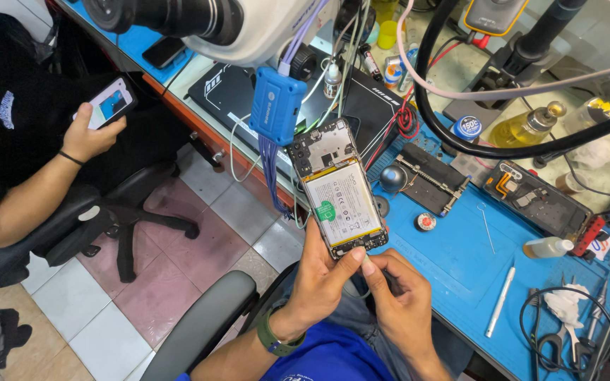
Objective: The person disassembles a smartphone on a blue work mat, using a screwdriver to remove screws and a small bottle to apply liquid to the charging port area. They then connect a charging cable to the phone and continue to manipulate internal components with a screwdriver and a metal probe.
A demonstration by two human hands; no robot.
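Our left hand cradles the lower end of an opened smartphone, thumb laid across its bottom edge, while our right hand pinches at that same bottom corner with thumb and forefinger pressed together on something too small to make out. The phone is held up in the air over our lap, just off the edge of the blue bench, back cover off, its pale battery and bare circuit board facing us. We judge it light and stiff but fragile: the battery is soft-walled and the exposed parts should not be pressed, so the metal side rails are the place to grip it. Beyond it hang a blue adapter box with purple wires, a microscope head above, a second stripped phone on the bench, tweezers and bottles around. To the left, another person's hand holds a phone.
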